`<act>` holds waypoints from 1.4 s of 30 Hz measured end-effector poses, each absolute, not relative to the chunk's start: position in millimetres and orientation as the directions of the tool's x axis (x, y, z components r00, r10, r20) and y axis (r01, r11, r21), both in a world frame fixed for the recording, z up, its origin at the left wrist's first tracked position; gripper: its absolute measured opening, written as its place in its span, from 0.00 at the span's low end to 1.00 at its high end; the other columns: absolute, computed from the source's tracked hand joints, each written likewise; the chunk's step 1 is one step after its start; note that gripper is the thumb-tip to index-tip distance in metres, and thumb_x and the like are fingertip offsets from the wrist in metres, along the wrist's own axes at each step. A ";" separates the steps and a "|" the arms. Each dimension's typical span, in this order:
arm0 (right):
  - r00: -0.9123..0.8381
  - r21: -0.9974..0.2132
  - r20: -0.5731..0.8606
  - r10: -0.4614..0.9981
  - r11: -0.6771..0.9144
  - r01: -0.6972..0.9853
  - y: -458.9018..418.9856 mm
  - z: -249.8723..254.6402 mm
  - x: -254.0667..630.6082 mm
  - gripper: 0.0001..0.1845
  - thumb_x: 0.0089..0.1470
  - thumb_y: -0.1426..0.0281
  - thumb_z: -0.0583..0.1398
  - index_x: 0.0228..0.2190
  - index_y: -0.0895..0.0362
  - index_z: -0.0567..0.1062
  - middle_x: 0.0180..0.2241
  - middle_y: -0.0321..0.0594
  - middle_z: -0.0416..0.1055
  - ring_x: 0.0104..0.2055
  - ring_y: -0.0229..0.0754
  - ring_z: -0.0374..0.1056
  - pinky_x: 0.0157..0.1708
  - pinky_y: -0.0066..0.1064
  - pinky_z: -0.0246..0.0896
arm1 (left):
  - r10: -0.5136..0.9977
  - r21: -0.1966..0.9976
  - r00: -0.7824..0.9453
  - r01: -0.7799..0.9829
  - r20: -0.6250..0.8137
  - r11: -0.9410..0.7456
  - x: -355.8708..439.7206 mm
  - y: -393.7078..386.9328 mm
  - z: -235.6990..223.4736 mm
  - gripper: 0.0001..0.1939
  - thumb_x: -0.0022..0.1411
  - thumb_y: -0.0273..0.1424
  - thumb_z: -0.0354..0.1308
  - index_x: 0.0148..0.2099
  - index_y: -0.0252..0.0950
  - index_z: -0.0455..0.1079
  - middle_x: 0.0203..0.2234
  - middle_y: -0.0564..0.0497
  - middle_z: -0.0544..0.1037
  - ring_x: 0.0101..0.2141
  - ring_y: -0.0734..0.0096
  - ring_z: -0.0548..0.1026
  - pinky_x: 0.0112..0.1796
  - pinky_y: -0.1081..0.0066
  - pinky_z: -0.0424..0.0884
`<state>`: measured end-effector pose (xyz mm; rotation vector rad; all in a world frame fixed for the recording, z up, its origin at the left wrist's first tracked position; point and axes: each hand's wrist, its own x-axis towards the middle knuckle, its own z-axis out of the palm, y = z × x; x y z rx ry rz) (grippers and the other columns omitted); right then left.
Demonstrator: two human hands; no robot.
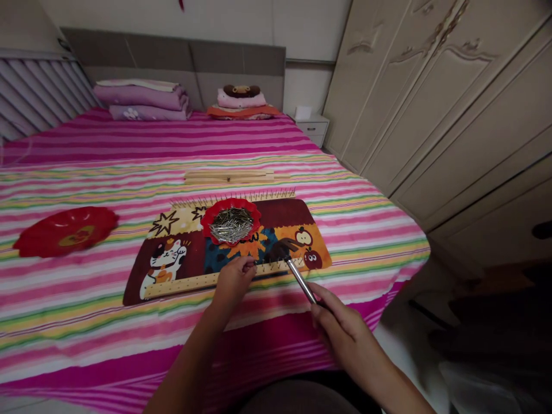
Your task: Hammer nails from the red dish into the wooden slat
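My right hand [340,319] is wrapped round the handle of a hammer [302,280], which has a shiny metal shaft and a dark head. The hammer's head is over the right part of a near wooden strip [183,285], where several nails stand upright. At the middle of that strip rests my left hand [235,280], its fingers pinched together; whatever is between them is too small to make out. Just beyond the left hand, a red scalloped dish [207,217] holds a heap of loose nails [233,224]. The strip and dish lie on a patterned mat [190,253].
Along the mat's far edge runs another wooden strip [215,201] bristling with upright nails. Bare wooden strips [224,177] lie behind it on the striped bed [142,172]. A red plate [66,230] is at the left. Folded bedding [144,102] sits by the headboard; wardrobes [401,86] line the right.
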<state>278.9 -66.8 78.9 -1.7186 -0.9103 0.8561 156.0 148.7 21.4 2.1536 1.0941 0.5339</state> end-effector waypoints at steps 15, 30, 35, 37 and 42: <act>0.578 -0.941 -0.166 0.799 -0.305 0.150 -86.0 60.2 287.9 0.26 0.56 0.56 0.53 0.53 0.55 0.69 0.20 0.33 0.66 0.24 0.39 0.63 0.24 0.25 0.60 | 0.877 0.208 0.481 0.855 0.029 -0.475 193.0 238.7 55.8 0.09 0.52 0.30 0.52 0.29 0.36 0.74 0.29 0.41 0.78 0.32 0.59 0.74 0.32 0.69 0.64; 0.550 -0.954 -0.229 0.803 -0.297 0.037 -90.5 58.6 279.9 0.27 0.56 0.57 0.53 0.53 0.56 0.67 0.19 0.29 0.54 0.20 0.34 0.51 0.19 0.24 0.49 | 0.884 0.981 0.432 0.142 -0.178 0.128 145.5 160.9 44.2 0.18 0.35 0.39 0.65 0.27 0.35 0.67 0.17 0.56 0.72 0.20 0.76 0.69 0.26 0.74 0.67; 0.509 -0.951 -0.264 0.819 -0.308 0.002 -91.0 57.6 276.5 0.27 0.57 0.57 0.52 0.54 0.56 0.65 0.18 0.28 0.52 0.19 0.34 0.49 0.17 0.24 0.45 | 0.859 0.974 0.476 0.203 -0.187 0.100 151.8 139.3 24.8 0.16 0.38 0.40 0.64 0.27 0.36 0.68 0.17 0.56 0.71 0.20 0.76 0.68 0.22 0.75 0.64; 0.515 -0.954 -0.266 0.814 -0.300 -0.019 -91.6 57.4 275.9 0.27 0.57 0.57 0.52 0.54 0.56 0.65 0.18 0.28 0.52 0.19 0.33 0.48 0.16 0.24 0.43 | 0.861 0.967 0.472 0.243 -0.190 0.081 153.4 137.4 21.4 0.15 0.40 0.40 0.63 0.28 0.36 0.69 0.18 0.56 0.72 0.21 0.75 0.68 0.22 0.76 0.64; 0.516 -0.960 -0.250 0.819 -0.278 -0.023 -92.8 56.3 276.6 0.27 0.57 0.57 0.53 0.54 0.57 0.65 0.18 0.27 0.50 0.19 0.33 0.47 0.17 0.24 0.42 | 0.875 0.950 0.459 0.312 -0.155 0.004 152.2 136.0 19.6 0.13 0.43 0.40 0.60 0.29 0.37 0.70 0.18 0.56 0.72 0.21 0.76 0.67 0.22 0.76 0.63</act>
